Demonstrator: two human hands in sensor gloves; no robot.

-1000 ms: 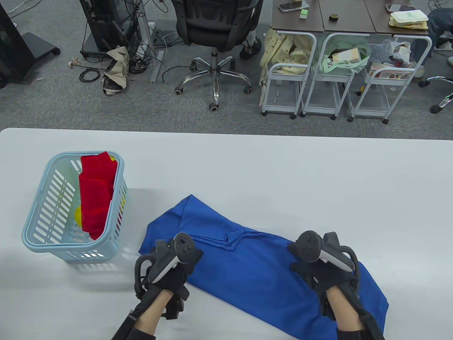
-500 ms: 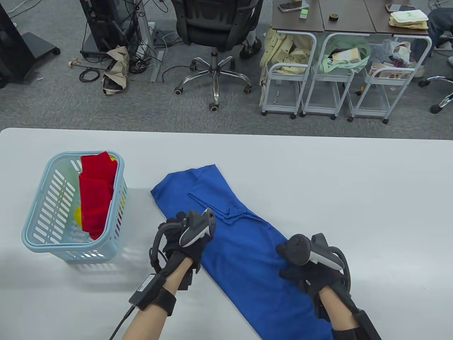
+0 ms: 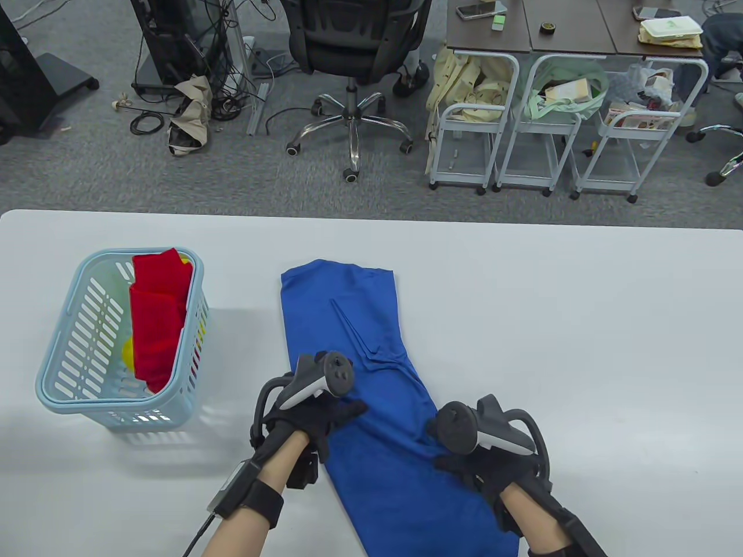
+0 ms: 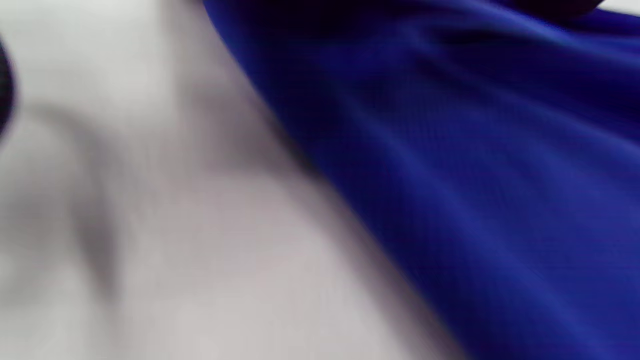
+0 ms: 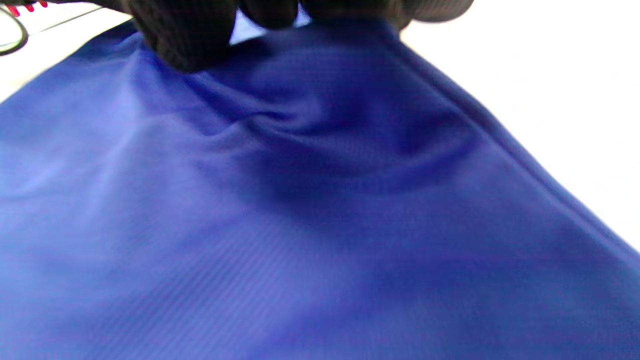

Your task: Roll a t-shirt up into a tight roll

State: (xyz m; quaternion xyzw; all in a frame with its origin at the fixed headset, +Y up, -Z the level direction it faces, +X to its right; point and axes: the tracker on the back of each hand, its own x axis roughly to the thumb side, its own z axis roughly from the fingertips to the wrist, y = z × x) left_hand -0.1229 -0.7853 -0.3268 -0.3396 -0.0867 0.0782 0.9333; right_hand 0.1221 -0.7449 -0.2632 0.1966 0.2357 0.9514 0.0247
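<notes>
The blue t-shirt (image 3: pixel 371 325) lies folded into a long strip on the white table (image 3: pixel 551 319), running from the far middle toward the near edge. My left hand (image 3: pixel 342 412) rests flat on the strip's left edge with its fingers stretched out. My right hand (image 3: pixel 447 458) is at the strip's right edge, and the cloth puckers toward it. In the right wrist view its gloved fingers (image 5: pixel 185 35) curl into gathered blue t-shirt cloth (image 5: pixel 320 225). The left wrist view is blurred and shows only the t-shirt's edge (image 4: pixel 475 175) on the table.
A light blue basket (image 3: pixel 64 348) with red cloth (image 3: pixel 157 319) in it stands on the table left of the shirt. Beyond the table's far edge are an office chair (image 3: pixel 354 40) and white carts (image 3: pixel 522 127).
Both hands have swung the folded shirt round: its far end has moved up and right, and the strip now runs nearly lengthwise away from me. The right hand has moved left.
</notes>
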